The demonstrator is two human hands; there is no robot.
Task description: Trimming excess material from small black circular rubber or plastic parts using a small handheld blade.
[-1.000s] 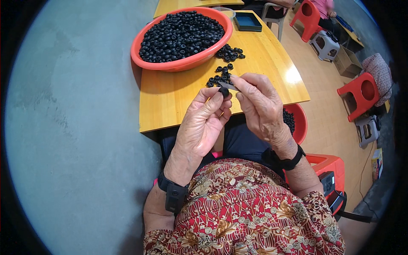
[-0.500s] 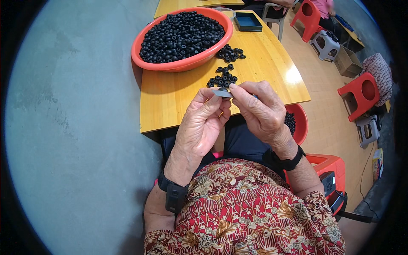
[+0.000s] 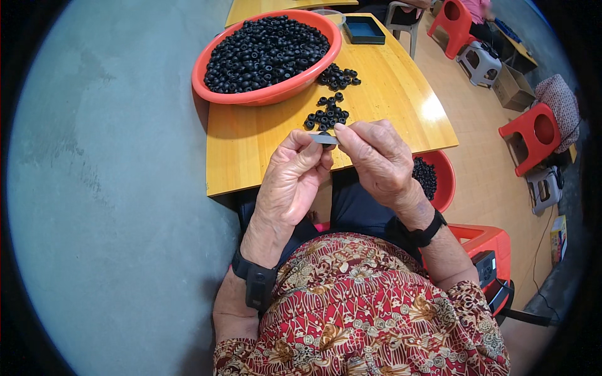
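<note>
One small black piece (image 3: 327,146) sits pinched in our left hand (image 3: 291,172); our right hand (image 3: 381,161) clamps a thin grey blade (image 3: 323,138) (pointing leftward) over it.

Tray (image 3: 364,30): shallow, rectangular, dark-rimmed and blue inside, near the far edge of the yellow table (image 3: 401,81).
Grey chair (image 3: 401,17): beyond that table, partly cut off by the top edge.
Person in pink (image 3: 478,9): seated at upper right, only partly in view.
Far red stool (image 3: 454,34): near that person, a grey-and-white stool (image 3: 480,65) just beside it.
Cardboard box (image 3: 514,91): brown, on the tan floor (image 3: 467,103).
Nearer red stool (image 3: 519,130): at right, a pale patterned cloth (image 3: 558,100) beside it.
Yellow-and-white carton (image 3: 559,238): far right, near a thin cable (image 3: 537,276).
Black devices (image 3: 484,268): boxy, at lower right.
</note>
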